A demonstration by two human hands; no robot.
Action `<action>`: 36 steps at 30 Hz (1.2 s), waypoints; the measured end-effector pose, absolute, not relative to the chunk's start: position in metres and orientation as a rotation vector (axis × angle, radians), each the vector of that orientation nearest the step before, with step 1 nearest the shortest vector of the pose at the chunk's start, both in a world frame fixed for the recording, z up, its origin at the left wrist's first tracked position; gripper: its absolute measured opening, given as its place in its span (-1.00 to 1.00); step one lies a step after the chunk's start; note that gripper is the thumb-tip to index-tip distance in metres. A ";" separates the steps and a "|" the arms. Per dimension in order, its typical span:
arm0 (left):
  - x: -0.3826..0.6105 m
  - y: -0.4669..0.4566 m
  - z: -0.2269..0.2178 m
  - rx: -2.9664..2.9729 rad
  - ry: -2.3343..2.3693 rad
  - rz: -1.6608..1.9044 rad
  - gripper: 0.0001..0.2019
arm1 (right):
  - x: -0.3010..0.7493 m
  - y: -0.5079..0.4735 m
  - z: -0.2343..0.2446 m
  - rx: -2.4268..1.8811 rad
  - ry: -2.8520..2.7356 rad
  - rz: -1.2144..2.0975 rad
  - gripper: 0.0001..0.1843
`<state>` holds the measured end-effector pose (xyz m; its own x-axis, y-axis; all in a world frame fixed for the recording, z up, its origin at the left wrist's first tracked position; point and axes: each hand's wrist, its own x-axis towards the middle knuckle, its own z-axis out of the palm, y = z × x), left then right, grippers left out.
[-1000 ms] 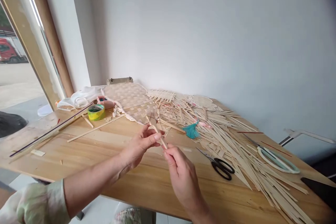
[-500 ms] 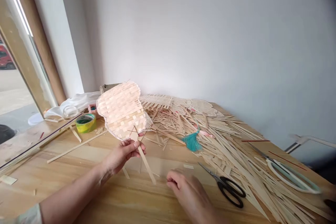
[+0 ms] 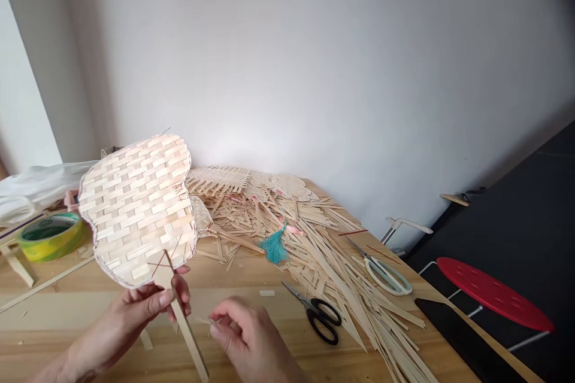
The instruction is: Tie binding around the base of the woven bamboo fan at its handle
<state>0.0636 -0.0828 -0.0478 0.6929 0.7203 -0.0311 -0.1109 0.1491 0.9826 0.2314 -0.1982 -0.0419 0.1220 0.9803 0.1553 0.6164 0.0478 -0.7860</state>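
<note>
My left hand (image 3: 148,305) is closed round the top of the handle of a woven bamboo fan (image 3: 139,197), which it holds up off the table with the blade upright and slightly tilted. Thread edges the fan's scalloped rim, and dark red strips cross where the handle meets the weave. To the right of the handle, my right hand (image 3: 251,329) has thumb and forefinger pinched together, apart from the fan. A thin pale strand (image 3: 204,320) shows at those fingertips, too fine to tell its kind. Black-handled scissors (image 3: 314,311) lie just right of that hand.
Loose bamboo strips (image 3: 350,287) heap across the table's right and back. A teal tassel (image 3: 275,245), more woven pieces (image 3: 220,178) and white-handled scissors (image 3: 386,275) lie among them. A roll of tape (image 3: 51,234) stands at left. Beyond the right edge is a red stool (image 3: 494,293).
The view has swung right, bringing the red stool in. The fan is closer and faces me more squarely. My right hand has moved nearer the handle, and a thin strand now shows at its fingertips.
</note>
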 end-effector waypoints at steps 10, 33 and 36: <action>0.057 -0.097 -0.016 1.634 0.850 0.670 -0.59 | 0.210 -0.189 -0.037 -1.434 -1.579 0.743 -0.83; 0.022 -0.111 -0.023 1.951 0.614 0.405 -0.81 | 0.330 -0.123 -0.019 -2.007 -1.790 0.072 -0.71; 0.040 -0.099 -0.023 2.193 0.496 0.325 -0.76 | 0.337 -0.105 -0.032 -2.072 -1.877 0.097 -0.73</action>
<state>0.0402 -0.0986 -0.0231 0.8878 0.4563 0.0603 0.2376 -0.5666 0.7890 0.3371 -0.1049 -0.0318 0.1240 0.9765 0.1762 0.9530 -0.0678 -0.2951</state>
